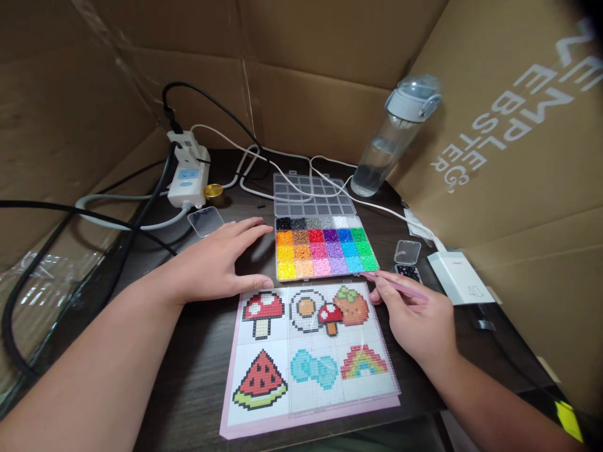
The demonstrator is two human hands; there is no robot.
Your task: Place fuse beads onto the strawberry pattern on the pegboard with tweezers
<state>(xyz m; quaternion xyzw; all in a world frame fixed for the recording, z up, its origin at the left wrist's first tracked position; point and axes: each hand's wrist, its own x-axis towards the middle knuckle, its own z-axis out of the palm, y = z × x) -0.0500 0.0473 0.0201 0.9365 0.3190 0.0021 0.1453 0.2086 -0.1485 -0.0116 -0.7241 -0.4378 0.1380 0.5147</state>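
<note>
My left hand (214, 263) lies flat and open on the dark table, fingers stretched toward the bead box (325, 248), thumb touching the top left corner of the pattern sheet (308, 351). The box holds beads sorted by colour in compartments, with its clear lid (313, 196) folded back. My right hand (417, 317) is closed on pink tweezers (391, 284), whose tip points at the box's lower right corner. On the sheet sit pixel designs: mushroom, egg, persimmon, watermelon, bow, rainbow. A transparent pegboard (343, 342) covers its right part, with a small red bead mushroom (330, 316) on it.
A power strip (188, 169) with black and white cables lies at the back left, beside a gold cap (213, 190) and small clear lid (206, 221). A water bottle (393, 135) leans at the back right. A small bead case (407, 260) and white charger box (459, 276) lie right. Cardboard walls surround the table.
</note>
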